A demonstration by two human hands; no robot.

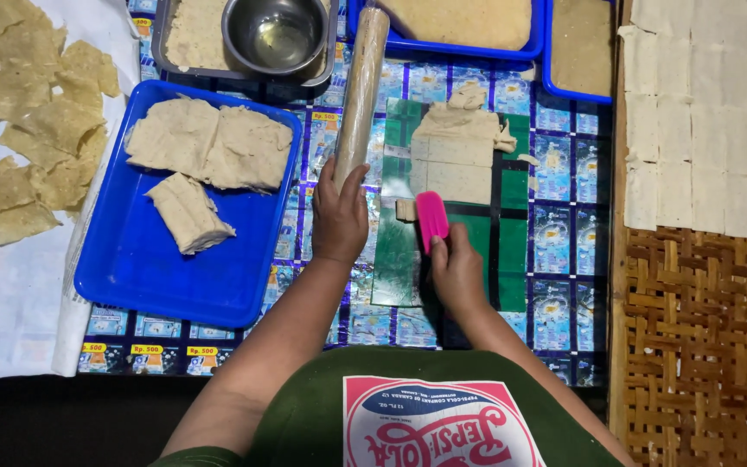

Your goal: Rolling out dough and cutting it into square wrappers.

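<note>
- Right hand (pixel 458 270) — nearest the camera, at 6 o'clock — clamped on a pink scraper (pixel 431 220) touching the dough sheet (pixel 457 149) on the green mat (pixel 512 251).
- Left hand (pixel 340 216), at 9 o'clock of the scraper, closed around the rolling pin (pixel 360 86).
- Blue tray (pixel 131 259) of dough lumps, 9 o'clock on the tabletop.

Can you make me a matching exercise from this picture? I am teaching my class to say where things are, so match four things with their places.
Things:
1. rolling pin
2. pink scraper
3. steel bowl
4. dough lumps

Places:
A. on the blue tray
B. in the right hand
C. under the left hand
D. in the grey tray at the top

Pairs: 1-C, 2-B, 3-D, 4-A
</note>
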